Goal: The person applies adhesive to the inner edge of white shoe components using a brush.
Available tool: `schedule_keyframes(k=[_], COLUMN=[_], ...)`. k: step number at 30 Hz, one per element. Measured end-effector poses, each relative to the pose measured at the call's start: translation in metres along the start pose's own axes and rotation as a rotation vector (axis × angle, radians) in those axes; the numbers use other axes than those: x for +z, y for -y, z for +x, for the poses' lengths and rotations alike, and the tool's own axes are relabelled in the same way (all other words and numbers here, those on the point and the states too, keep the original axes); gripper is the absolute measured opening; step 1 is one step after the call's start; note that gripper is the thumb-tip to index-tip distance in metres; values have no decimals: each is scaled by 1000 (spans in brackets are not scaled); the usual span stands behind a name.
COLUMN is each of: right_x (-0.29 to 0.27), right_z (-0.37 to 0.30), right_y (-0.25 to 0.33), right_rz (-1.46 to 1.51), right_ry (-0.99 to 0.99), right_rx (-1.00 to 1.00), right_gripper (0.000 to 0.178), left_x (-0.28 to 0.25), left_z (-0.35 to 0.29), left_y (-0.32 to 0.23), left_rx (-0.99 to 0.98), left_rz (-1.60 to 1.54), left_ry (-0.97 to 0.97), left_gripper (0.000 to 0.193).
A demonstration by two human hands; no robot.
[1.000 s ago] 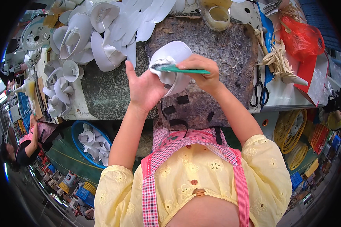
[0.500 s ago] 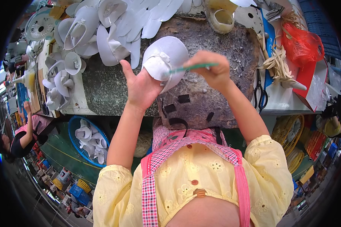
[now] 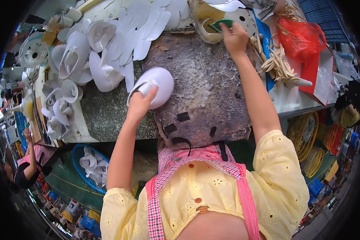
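Note:
Near the middle of the bench, my left hand (image 3: 140, 105) is closed on a curved white shoe upper (image 3: 163, 86), its thumb lying over the folded inner edge. The upper's rounded outer side faces up and right, above a rough, glue-crusted mat (image 3: 204, 88). Farther off to the right, my right hand (image 3: 236, 41) grips a green-handled brush (image 3: 221, 25). The brush is over the mouth of a yellowish, glue-coated pot (image 3: 212, 37); its bristle end is hidden there.
White uppers (image 3: 74, 56) pile up at the left, beside fanned white insole-shaped sheets (image 3: 148, 24). At the right lie tan strips (image 3: 282, 66) and a red plastic bag (image 3: 302, 38). A blue basket (image 3: 78, 162) of white pieces sits below the bench. Another person (image 3: 28, 160) is at the far left.
My right hand has carried the brush from the white upper forward to the pot. My left hand has shifted left and turned the upper over, closing its fingers on it.

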State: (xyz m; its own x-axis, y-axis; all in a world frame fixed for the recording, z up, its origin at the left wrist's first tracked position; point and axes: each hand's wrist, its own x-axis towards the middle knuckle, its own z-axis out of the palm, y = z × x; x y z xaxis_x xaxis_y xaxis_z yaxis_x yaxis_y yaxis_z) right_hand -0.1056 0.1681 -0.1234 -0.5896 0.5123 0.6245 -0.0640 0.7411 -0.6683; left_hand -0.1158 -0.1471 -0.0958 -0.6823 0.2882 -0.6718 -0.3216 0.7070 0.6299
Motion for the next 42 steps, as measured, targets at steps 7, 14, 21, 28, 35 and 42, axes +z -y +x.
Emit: schedule_keyframes(k=[7,14,21,28,35,42], right_x=[-22,-51,-51,-41,-27,-26], right_z=[27,-4,-42,-84,-71,-90], right_y=[-22,-44,31,97,103,73], right_rz=[43,210,861,1036,1158,1490], right_ry=[230,60,70,286,167,479], right_rx=[-126,297,577,550,673,1024], right_gripper=[6,14,10,10,8,21], left_x=[-19,-37,1,24,15,29], left_z=[-14,5,-11,-17,-9,0], left_y=[8,16,6,-22,-19,-3], left_rx=[713,647,264,204,209,265], left_rz=[792,1305,-369,-890,-900,-970], left_ry=[36,395,352,436,317,310], left_gripper=[57,21,40,65,54,47])
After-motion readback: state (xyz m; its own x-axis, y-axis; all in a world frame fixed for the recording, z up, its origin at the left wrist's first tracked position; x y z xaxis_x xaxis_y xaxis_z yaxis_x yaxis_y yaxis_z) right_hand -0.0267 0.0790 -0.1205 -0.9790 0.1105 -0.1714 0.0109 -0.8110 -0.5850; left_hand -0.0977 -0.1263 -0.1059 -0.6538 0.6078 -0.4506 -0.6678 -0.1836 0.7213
